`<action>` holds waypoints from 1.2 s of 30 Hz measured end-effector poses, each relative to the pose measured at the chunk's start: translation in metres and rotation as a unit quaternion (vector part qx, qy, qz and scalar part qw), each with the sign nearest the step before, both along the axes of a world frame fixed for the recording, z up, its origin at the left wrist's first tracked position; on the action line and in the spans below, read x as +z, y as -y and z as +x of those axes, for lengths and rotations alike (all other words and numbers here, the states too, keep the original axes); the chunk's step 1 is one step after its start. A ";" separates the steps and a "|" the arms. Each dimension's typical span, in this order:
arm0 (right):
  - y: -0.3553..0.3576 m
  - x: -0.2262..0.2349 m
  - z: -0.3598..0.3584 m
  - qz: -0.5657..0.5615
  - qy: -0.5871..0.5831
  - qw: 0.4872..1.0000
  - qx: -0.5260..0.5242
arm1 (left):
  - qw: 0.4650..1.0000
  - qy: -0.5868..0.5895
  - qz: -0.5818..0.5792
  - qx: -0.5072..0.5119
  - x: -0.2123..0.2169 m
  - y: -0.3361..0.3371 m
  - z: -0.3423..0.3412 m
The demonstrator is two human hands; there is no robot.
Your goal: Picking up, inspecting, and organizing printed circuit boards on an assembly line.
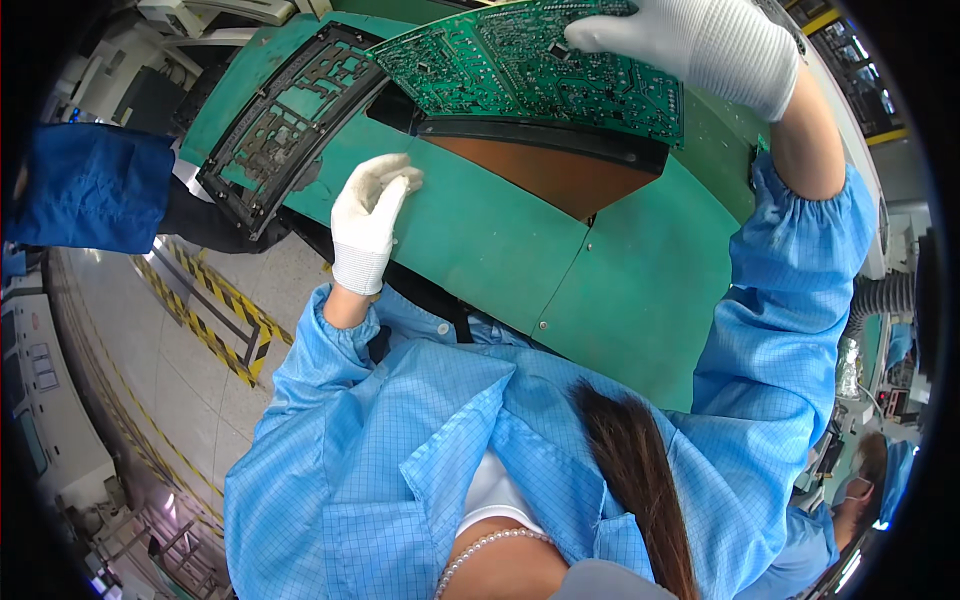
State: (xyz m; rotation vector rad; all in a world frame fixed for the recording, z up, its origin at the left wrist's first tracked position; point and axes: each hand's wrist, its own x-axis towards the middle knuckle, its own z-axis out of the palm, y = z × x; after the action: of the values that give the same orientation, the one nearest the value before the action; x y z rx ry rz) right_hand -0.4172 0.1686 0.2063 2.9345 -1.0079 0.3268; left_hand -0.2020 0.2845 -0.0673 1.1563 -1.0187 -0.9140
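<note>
Grey shape | green circuit board in right hand | left hand apart

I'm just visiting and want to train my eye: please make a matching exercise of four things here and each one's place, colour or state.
1. Right hand
2. Left hand
3. Circuit board
4. Black frame

A. Green, held up at a tilt
B. Left of the board, with many openings
C. Gripping the board
D. Half open, with nothing visible in its grip

Pairs: 1-C; 2-D; 3-A; 4-B
</note>
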 end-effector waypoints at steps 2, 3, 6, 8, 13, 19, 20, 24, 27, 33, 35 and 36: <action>-0.014 -0.005 0.000 -0.001 0.004 1.000 0.021 | 1.000 0.002 0.000 0.002 0.002 -0.002 0.000; -0.024 -0.010 -0.005 -0.055 -0.051 0.997 0.018 | 0.999 -0.021 -0.013 0.031 0.002 -0.003 0.001; -0.036 -0.021 -0.011 -0.122 -0.085 0.988 0.030 | 0.982 -0.081 -0.072 0.153 0.002 -0.006 0.006; -0.037 -0.026 -0.012 -0.122 -0.155 0.980 -0.009 | 0.968 -0.069 -0.094 0.221 0.001 -0.008 0.014; -0.074 -0.043 -0.003 -0.166 -0.207 0.960 0.090 | 0.953 -0.059 -0.077 0.288 0.001 -0.018 0.039; -0.101 -0.041 -0.049 -0.162 -0.092 0.980 0.069 | 0.982 -0.038 -0.096 0.160 0.020 -0.022 0.042; -0.102 -0.033 -0.061 -0.166 -0.078 0.980 0.072 | 0.986 -0.057 -0.122 0.102 0.026 -0.021 0.040; -0.106 -0.020 -0.092 0.018 0.046 0.999 0.022 | 0.938 -0.210 -0.181 -0.209 0.051 -0.020 0.026; -0.110 -0.024 -0.105 0.080 0.101 0.990 -0.048 | 0.934 -0.269 -0.116 -0.203 0.067 -0.016 0.011; -0.119 -0.054 -0.117 0.086 0.127 0.981 -0.122 | 0.988 -0.014 0.028 -0.149 0.092 -0.021 -0.032; -0.128 -0.059 -0.120 0.116 0.116 0.962 -0.216 | 0.995 0.086 -0.014 -0.057 0.095 -0.027 -0.053; -0.131 -0.060 -0.123 0.106 0.057 0.968 -0.218 | 0.988 0.149 -0.029 -0.027 0.094 -0.026 -0.063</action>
State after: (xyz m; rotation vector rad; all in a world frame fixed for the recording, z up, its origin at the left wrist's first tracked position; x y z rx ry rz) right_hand -0.5399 0.2997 0.1468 2.7761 -1.7603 0.3953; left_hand -0.2647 0.3103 0.0272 1.2454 -1.3160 -0.7619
